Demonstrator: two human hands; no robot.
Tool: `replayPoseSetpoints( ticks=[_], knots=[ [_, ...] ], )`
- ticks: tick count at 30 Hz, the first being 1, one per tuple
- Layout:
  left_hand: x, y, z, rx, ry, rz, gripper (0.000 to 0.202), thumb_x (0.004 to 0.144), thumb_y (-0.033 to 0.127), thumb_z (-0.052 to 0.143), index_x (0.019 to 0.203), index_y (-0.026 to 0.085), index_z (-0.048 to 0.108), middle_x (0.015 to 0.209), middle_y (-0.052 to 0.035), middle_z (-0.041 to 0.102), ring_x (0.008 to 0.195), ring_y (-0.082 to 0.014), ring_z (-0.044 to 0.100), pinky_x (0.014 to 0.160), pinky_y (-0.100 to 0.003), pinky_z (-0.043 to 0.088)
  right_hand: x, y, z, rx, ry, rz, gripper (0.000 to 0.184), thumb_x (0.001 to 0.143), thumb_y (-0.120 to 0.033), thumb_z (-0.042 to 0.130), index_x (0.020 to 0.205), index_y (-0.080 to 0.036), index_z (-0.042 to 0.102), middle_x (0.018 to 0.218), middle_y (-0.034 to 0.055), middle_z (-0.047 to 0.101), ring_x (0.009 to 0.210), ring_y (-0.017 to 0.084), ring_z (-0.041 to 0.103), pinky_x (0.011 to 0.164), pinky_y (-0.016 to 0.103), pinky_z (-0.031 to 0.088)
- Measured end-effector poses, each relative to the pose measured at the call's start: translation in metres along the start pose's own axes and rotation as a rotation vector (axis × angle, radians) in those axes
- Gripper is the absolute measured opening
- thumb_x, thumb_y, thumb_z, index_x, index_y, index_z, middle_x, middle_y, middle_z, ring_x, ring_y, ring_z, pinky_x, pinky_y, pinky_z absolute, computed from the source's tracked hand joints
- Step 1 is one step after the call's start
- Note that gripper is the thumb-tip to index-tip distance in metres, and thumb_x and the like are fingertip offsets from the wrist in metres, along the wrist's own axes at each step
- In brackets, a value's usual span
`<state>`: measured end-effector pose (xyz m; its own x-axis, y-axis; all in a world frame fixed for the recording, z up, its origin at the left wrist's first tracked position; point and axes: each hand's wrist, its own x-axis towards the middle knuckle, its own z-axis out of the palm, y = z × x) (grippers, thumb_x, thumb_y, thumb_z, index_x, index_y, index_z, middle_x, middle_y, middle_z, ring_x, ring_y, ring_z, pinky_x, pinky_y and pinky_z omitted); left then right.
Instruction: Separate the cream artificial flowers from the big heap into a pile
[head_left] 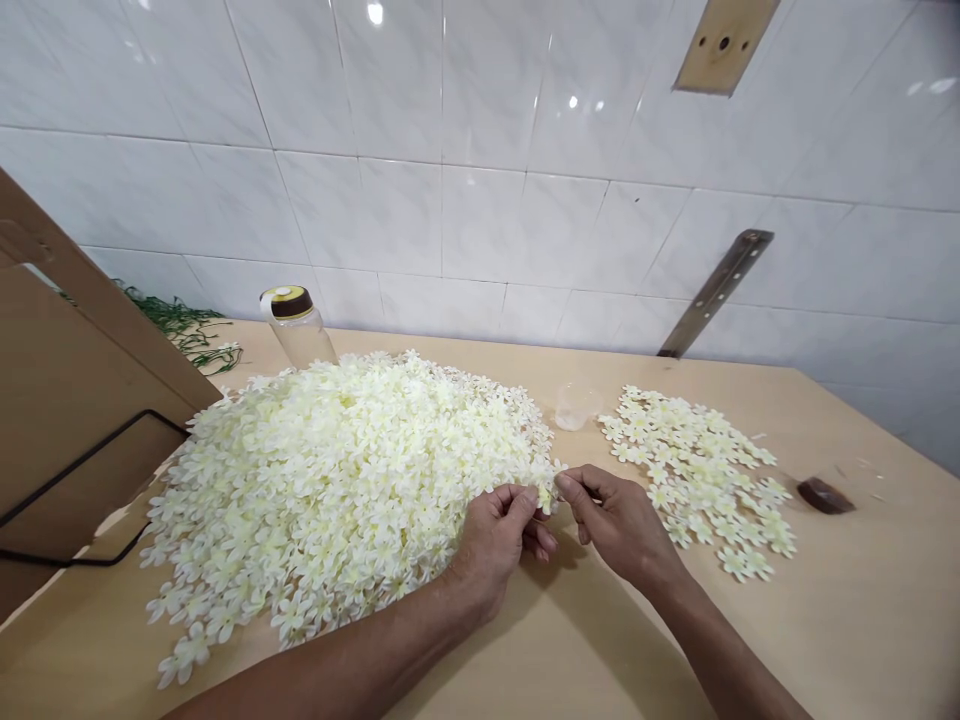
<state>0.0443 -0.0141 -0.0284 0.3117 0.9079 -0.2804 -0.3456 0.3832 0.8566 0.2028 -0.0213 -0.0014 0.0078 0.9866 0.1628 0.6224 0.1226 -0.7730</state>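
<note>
A big heap of small cream-white fabric flowers [337, 480] covers the left and middle of the wooden table [525, 650]. A thinner, flat spread of the same flowers [697, 475] lies to the right. My left hand [499, 540] and my right hand [619, 520] meet at the right edge of the heap. Both pinch one small flower [547, 487] between thumb and fingertips. My forearms reach in from the bottom edge.
A clear bottle with a brown cap [296, 322] stands behind the heap. Green stems [187, 325] lie at the back left. A cardboard box [67, 400] with a black wire stands left. A small clear cup [576, 405] and a dark brown object [823, 495] sit right. White tiled wall behind.
</note>
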Motion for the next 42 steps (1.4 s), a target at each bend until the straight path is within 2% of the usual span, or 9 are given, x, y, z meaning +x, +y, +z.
replayPoseSetpoints(
  ticks=[4, 8, 10, 14, 19, 23, 28, 33, 42],
  knots=[
    [0.0, -0.002, 0.001, 0.03, 0.023, 0.003, 0.037, 0.079, 0.052, 0.068, 0.074, 0.016, 0.059, 0.052, -0.002, 0.063, 0.045, -0.0117, 0.053, 0.049, -0.023, 0.043, 0.002, 0.001, -0.003, 0.083, -0.044, 0.076, 0.043, 0.096, -0.053, 0.049, 0.07, -0.021, 0.06, 0.045, -0.0042, 0.052, 0.042, 0.014, 0.052, 0.045, 0.024, 0.043],
    [0.0, -0.002, 0.002, 0.053, 0.016, 0.006, 0.039, 0.078, 0.054, 0.068, 0.072, 0.017, 0.058, 0.051, -0.0019, 0.063, 0.044, -0.0125, 0.054, 0.048, -0.024, 0.043, 0.009, -0.003, -0.004, 0.034, 0.119, 0.055, 0.039, 0.092, -0.053, 0.056, 0.074, -0.019, 0.066, 0.049, -0.0027, 0.056, 0.041, 0.013, 0.05, 0.041, 0.024, 0.04],
    [-0.001, -0.001, 0.002, 0.063, 0.017, 0.009, 0.039, 0.079, 0.054, 0.068, 0.071, 0.017, 0.058, 0.051, -0.0021, 0.063, 0.043, -0.0123, 0.053, 0.048, -0.024, 0.043, 0.012, -0.011, -0.003, 0.064, 0.159, 0.0, 0.034, 0.091, -0.049, 0.058, 0.086, -0.019, 0.072, 0.056, -0.0005, 0.062, 0.044, 0.013, 0.053, 0.044, 0.024, 0.044],
    [-0.001, 0.002, 0.002, 0.06, -0.001, 0.007, 0.039, 0.08, 0.054, 0.067, 0.07, 0.017, 0.057, 0.05, -0.0021, 0.062, 0.044, -0.012, 0.052, 0.05, -0.024, 0.043, 0.013, -0.028, -0.001, 0.243, -0.032, -0.125, 0.035, 0.095, -0.041, 0.055, 0.123, -0.022, 0.066, 0.08, 0.0023, 0.071, 0.052, 0.013, 0.059, 0.052, 0.027, 0.052],
    [-0.001, 0.002, 0.001, 0.035, 0.017, 0.019, 0.036, 0.083, 0.05, 0.065, 0.072, 0.016, 0.059, 0.052, -0.0031, 0.063, 0.045, -0.0119, 0.053, 0.051, -0.024, 0.043, 0.004, -0.016, -0.003, -0.01, 0.07, -0.28, 0.019, 0.092, -0.037, 0.062, 0.091, -0.022, 0.073, 0.086, 0.0047, 0.069, 0.063, 0.015, 0.059, 0.055, 0.027, 0.047],
    [-0.001, 0.0, 0.0, 0.024, 0.028, 0.028, 0.037, 0.083, 0.05, 0.064, 0.073, 0.015, 0.06, 0.052, -0.0032, 0.063, 0.045, -0.0117, 0.053, 0.049, -0.023, 0.043, -0.001, 0.0, -0.003, -0.161, 0.048, -0.317, 0.018, 0.091, -0.038, 0.066, 0.097, -0.023, 0.074, 0.079, 0.0022, 0.064, 0.051, 0.012, 0.046, 0.051, 0.028, 0.042],
    [-0.002, 0.0, 0.001, 0.006, 0.024, 0.033, 0.036, 0.082, 0.049, 0.065, 0.074, 0.014, 0.06, 0.052, -0.003, 0.062, 0.045, -0.0115, 0.053, 0.048, -0.023, 0.043, -0.001, 0.004, 0.0, -0.144, 0.006, -0.316, 0.013, 0.091, -0.031, 0.067, 0.096, -0.024, 0.076, 0.09, 0.0029, 0.069, 0.052, 0.01, 0.051, 0.052, 0.026, 0.044],
    [-0.001, 0.001, 0.001, -0.031, 0.011, 0.018, 0.039, 0.079, 0.051, 0.069, 0.074, 0.013, 0.061, 0.052, -0.0037, 0.062, 0.046, -0.0124, 0.055, 0.048, -0.023, 0.043, -0.001, 0.002, 0.002, -0.103, 0.018, -0.332, 0.012, 0.092, -0.027, 0.065, 0.089, -0.023, 0.076, 0.085, 0.0027, 0.069, 0.066, 0.013, 0.063, 0.06, 0.025, 0.047],
    [-0.004, 0.002, 0.002, -0.072, 0.009, 0.005, 0.036, 0.077, 0.047, 0.072, 0.074, 0.012, 0.062, 0.061, -0.0039, 0.064, 0.048, -0.0118, 0.057, 0.047, -0.022, 0.043, -0.003, -0.002, 0.005, -0.148, 0.044, -0.328, 0.024, 0.097, -0.025, 0.055, 0.078, -0.02, 0.068, 0.077, 0.0024, 0.065, 0.068, 0.015, 0.062, 0.064, 0.026, 0.045]
  ],
)
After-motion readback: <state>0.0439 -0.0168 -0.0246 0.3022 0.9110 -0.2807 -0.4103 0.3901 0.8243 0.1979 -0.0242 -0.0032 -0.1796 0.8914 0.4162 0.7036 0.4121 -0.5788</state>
